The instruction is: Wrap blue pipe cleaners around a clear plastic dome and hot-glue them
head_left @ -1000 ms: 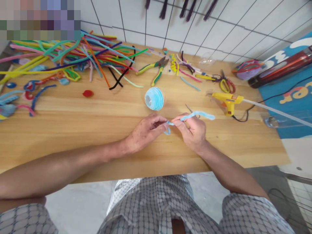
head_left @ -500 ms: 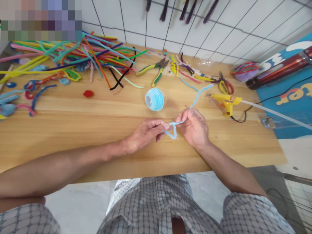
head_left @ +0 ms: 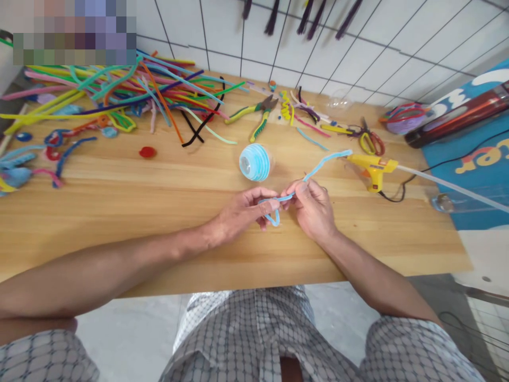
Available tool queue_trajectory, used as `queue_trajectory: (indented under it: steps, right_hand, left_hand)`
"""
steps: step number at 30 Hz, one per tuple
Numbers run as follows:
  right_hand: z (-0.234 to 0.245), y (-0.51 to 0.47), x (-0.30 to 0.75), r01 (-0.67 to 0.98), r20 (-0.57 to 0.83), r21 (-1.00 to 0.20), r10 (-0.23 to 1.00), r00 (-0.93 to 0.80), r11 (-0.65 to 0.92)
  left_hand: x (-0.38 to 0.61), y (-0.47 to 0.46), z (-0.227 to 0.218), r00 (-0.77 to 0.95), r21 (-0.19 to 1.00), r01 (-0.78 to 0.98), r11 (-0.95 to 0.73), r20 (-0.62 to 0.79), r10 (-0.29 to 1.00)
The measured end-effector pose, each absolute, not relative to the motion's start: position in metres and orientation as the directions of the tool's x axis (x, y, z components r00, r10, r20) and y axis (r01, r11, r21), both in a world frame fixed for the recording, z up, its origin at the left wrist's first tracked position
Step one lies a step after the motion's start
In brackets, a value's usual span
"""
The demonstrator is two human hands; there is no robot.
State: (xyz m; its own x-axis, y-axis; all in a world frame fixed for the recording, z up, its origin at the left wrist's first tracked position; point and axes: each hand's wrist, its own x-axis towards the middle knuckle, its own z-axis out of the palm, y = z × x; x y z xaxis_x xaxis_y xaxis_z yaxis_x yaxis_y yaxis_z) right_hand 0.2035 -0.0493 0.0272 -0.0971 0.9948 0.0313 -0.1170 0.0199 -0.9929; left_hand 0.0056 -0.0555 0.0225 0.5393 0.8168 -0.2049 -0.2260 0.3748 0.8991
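Both hands meet over the middle of the wooden table (head_left: 119,212), pinching a light blue pipe cleaner (head_left: 322,163). My left hand (head_left: 240,212) is closed on its bent, looped end. My right hand (head_left: 312,207) is closed on the stem just beside it, and the free end runs up and to the right toward a yellow glue gun (head_left: 371,167). A small ball wrapped in light blue pipe cleaner (head_left: 254,162) sits just beyond my hands.
A heap of coloured pipe cleaners (head_left: 119,95) covers the far left of the table. Green-handled pliers (head_left: 256,114) lie behind the ball, scissors (head_left: 368,139) at the far right, a red pompom (head_left: 147,152) to the left. White tiled wall behind.
The pipe cleaner's free end swung from flat right to upward and now points up-right. The loop between my hands has tightened, and my hands have drawn closer together.
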Motion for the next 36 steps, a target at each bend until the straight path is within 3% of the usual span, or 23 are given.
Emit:
queue_trajectory:
  steps: [5,14,21,28,36]
  right_hand:
    - [0.021,-0.052,0.206,-0.083,0.065,-0.995,0.992,-0.103,0.057]
    - [0.019,-0.049,0.207,0.008,-0.041,-0.999,0.989,-0.141,-0.04]
    - [0.026,-0.046,0.209,0.035,-0.054,-0.998,0.967,-0.25,-0.047]
    - [0.033,-0.055,0.208,0.365,-0.003,-0.917,0.912,-0.41,0.161]
    - [0.034,-0.055,0.209,0.397,0.093,-0.831,0.801,-0.591,0.389]
  left_hand:
    - [0.003,-0.055,0.022,0.544,0.949,-0.159,0.271,-0.145,0.826]
    - [0.006,-0.066,0.03,0.618,0.978,-0.136,0.161,-0.043,0.785]
    - [0.004,-0.057,0.021,0.402,0.984,-0.109,0.143,-0.087,0.911]
    - [0.003,-0.056,0.026,0.384,0.944,-0.238,0.227,-0.123,0.915]
    - [0.005,-0.055,0.022,0.378,0.926,-0.278,0.254,-0.138,0.915]
